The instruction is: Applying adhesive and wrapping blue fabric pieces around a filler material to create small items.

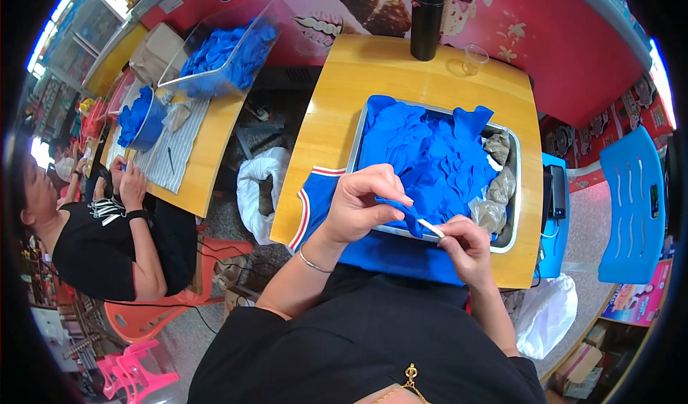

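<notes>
In front of my chest, my left hand (369,203) pinches a small blue fabric piece (405,214) between thumb and fingers. My right hand (467,250) is closed on a thin white stick (430,227), whose tip meets the lower end of the blue piece. Both hands are over the near edge of a metal tray (517,196). A heap of flat blue fabric pieces (430,146) fills most of that tray. Along its right side lie several clear plastic bags (501,185) with brownish contents.
Blue cloth with red-and-white trim (315,207) lies left of the tray on the wooden table (351,64). A black bottle (427,21) and a clear cup (474,59) stand behind. At left, another person (100,239) sits by a blue bucket (149,128). A blue chair (634,207) stands right.
</notes>
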The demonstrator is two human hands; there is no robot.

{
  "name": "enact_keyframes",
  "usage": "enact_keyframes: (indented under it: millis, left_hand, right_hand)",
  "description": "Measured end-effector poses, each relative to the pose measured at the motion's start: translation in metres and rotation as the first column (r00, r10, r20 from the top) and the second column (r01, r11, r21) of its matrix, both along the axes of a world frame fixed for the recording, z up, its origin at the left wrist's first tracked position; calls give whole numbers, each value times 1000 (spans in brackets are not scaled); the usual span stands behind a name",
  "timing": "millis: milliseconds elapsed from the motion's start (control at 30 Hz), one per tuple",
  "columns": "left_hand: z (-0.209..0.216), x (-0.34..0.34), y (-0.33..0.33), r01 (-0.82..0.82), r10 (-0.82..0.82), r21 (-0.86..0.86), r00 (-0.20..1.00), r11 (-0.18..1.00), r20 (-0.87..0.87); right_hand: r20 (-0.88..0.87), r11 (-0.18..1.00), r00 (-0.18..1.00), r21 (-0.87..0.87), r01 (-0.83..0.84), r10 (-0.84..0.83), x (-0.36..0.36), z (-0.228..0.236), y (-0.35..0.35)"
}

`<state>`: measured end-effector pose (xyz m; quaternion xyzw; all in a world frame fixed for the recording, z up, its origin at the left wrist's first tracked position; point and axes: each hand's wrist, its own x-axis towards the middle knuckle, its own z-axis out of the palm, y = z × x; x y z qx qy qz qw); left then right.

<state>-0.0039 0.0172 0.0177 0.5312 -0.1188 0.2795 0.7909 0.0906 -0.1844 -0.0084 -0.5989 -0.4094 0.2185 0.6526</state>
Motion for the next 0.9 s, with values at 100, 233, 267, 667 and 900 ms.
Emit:
enact_keyframes:
  millis: [100, 233, 267, 667, 900]
  left_hand:
    - [3, 2, -1, 28, -28, -7, 1000, 1000, 8]
    - [4, 14, -1, -14, 20, 152, 999, 988, -42]
    - [-2, 14, -4, -42, 43, 65, 999, 997, -24]
    - [-16, -1, 2, -207, 199, -21, 962, 978, -186]
    - [-20, -14, 0, -263, 258, 13, 934, 965, -248]
  right_hand:
    - [-244, 989, 962, -43, -140, 126, -5, 7, -7]
    - [-517, 942, 830, -122, -313, 209, -4, 15, -20]
    - [-489, 928, 845, -166, -333, 216, 0, 23, -21]
    - [497, 403, 541, -363, 840, -678, 205, -50, -202]
    - [701, 402, 512, -337, 851, -496, 226, -102, -192]
